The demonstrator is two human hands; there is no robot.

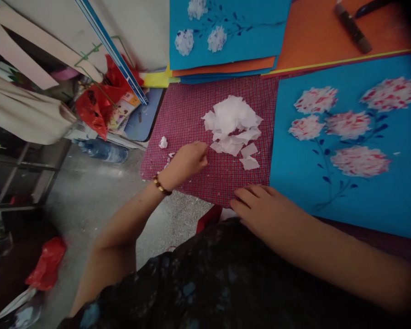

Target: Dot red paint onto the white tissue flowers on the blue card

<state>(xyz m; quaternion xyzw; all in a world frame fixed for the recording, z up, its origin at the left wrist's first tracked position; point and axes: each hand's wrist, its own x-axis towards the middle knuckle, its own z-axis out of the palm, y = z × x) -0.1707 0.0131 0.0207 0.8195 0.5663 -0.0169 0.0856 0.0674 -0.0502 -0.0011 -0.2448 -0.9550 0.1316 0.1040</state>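
My left hand (188, 161), with a beaded bracelet at its wrist, is closed above the checked red cloth; whatever its fingers may hold is hidden. Just beyond it lies a loose pile of torn white tissue paper pieces (234, 119). A small crumpled paper ball (163, 142) and tiny scraps rest on the cloth to its left. At the cloth's near edge, my right hand (256, 203) lies palm down, its fingers slightly apart and nothing seen in them. Beside it on the right is a blue sheet (294, 183) with red-and-white paper flowers and painted stems.
Another blue sheet (250, 50) with white flowers lies at the back on stacked coloured sheets. A dark brown stick (352, 28) rests on orange paper (304, 41). To the left are a red plastic bag (96, 107) and a large plastic bottle (104, 151) on the floor.
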